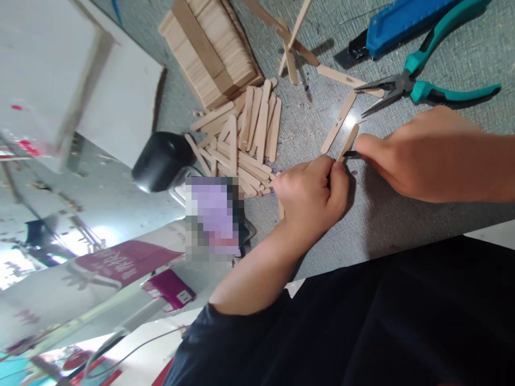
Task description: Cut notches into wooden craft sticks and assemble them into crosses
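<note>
Near pliers [403, 84], cutter [404, 27], stick pile [233, 142] | left hand [309, 187] pinches stick [349, 140] | right hand [426, 155] grips dark tool [352, 155]

Counter [499, 51] fairly well lit; sm. white glare spot [353, 115] just off tips of pliers [404, 83]. Dk. shadow [376, 225] below pliers, beyond R hand [434, 153], wh. is slightly blurred. Bkgd. [28, 241] well left of pliers: soft, stretched, w/ blown-out whites. Pixelated block [215, 217] down-left of pliers.

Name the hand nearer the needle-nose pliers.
Right. The right hand is just below the needle-nose pliers in view; the left hand is farther, lower left, holding a craft stick.
</note>
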{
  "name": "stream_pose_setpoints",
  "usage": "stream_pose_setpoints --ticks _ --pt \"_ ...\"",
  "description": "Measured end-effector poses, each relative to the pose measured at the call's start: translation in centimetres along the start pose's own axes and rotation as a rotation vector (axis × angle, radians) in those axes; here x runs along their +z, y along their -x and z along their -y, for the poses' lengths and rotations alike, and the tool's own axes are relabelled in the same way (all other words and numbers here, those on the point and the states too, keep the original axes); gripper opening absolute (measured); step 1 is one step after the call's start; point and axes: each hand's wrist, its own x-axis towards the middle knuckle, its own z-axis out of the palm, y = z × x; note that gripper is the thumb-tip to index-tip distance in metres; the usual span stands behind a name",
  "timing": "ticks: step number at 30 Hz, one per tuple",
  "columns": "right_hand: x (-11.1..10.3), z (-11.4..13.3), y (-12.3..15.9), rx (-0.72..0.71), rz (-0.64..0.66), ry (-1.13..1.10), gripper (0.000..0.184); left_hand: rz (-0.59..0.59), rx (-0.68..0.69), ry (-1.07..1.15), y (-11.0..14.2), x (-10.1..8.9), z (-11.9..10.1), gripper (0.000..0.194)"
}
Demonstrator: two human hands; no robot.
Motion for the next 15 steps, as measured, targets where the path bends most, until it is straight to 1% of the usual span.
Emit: stream_pose_setpoints --ticks 6,11,15 --pt "-0.23 -0.08 -0.02 -0.013 0.018 0.052 0.049 -0.004 -0.01 0.001 -0.05 -0.03 -0.01 0.048" --pt "-0.06 0.15 -0.11 -0.014 0.04 0.058 0.061 0.007 -0.001 0.01 -0.14 -0.07 -0.11 0.049" --pt "-0.15 0.17 0.06 -0.001 0.037 0.014 0.056 0.0 0.002 -0.007 -0.22 0.0 -0.17 0.05"
